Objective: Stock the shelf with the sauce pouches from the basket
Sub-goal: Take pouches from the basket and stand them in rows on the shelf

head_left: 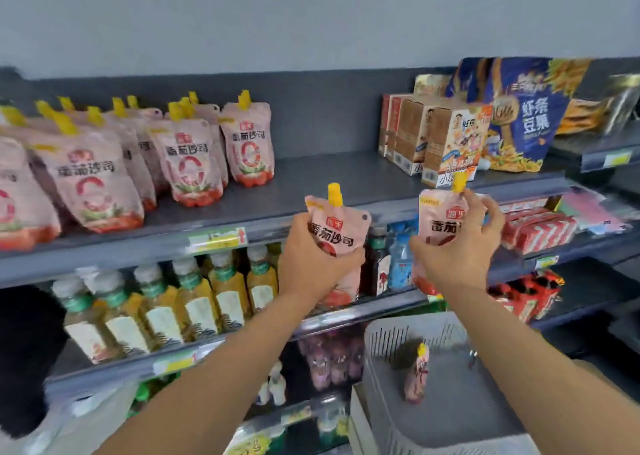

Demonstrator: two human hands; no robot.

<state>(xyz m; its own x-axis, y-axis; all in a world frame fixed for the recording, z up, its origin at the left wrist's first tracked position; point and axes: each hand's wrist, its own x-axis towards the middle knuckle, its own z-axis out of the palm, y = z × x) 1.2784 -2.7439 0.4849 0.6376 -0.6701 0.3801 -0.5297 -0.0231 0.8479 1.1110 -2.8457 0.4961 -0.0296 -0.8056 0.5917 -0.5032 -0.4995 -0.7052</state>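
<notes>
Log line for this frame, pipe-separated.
left hand grips left pouch | right hand grips right pouch | both held before top shelf | basket holds third pouch

A bare stretch of the top shelf (311, 174) lies open at twelve o'clock, wide enough to reach into. Standing sauce pouches (187, 157) crowd it at ten o'clock, and snack boxes (446, 143) wall it at two o'clock.

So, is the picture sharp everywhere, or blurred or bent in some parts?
Head view, middle: the print on the held pouch in the left hand reads clearly. Head view, edges: the shelved pouches at far left and the loose pouch in the basket are smeared. Head view: the top shelf bows slightly from the wide lens, and the light is soft, without hard shadows.
</notes>
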